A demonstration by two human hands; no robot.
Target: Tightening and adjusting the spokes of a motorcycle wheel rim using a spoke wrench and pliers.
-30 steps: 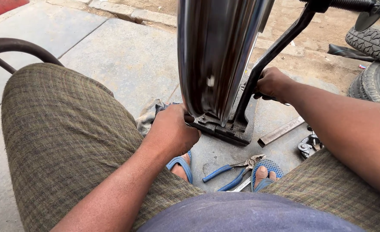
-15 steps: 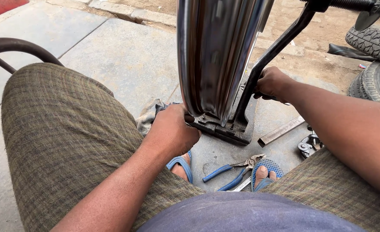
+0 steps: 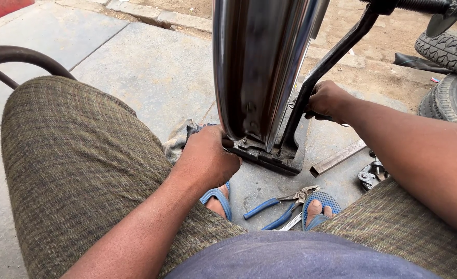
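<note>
Right, the person sits low, looking down between checked-trouser knees at a shiny metal fender [image 3: 262, 67] standing upright on the concrete floor [image 3: 151, 72]. Left hand [image 3: 208, 157] is closed around the fender's bottom edge, where a dark bracket [image 3: 267, 155] is fixed to it; the fingers curl under and out of sight. Right hand [image 3: 326, 101] is clamped on a black rod [image 3: 324, 67] that slants up from the bracket to the top right. The hands are apart, one on each side of the fender.

Packages, labels, signs: nothing readable shows. A tyre [image 3: 448, 49] at top right and another tyre [image 3: 453, 98] below it are cut off by the frame; the lower one has raised sidewall marks too small to make out. A red shape [image 3: 1, 9] fills the top left corner, mostly cropped.

On the floor between the feet lie blue-handled pliers [image 3: 283, 201], partly hidden by the lap. Blue sandals [image 3: 319, 206] peek out, toes only. A flat metal bar [image 3: 339, 157] lies just right of the bracket, and a small metal part [image 3: 370, 175] beside it is half covered by the right knee. A grey rag [image 3: 182, 139] sits behind the left hand, mostly blocked. A dark curved tube [image 3: 19, 54] arcs in at the left, its ends out of view. The fender's top runs off the frame.
</note>
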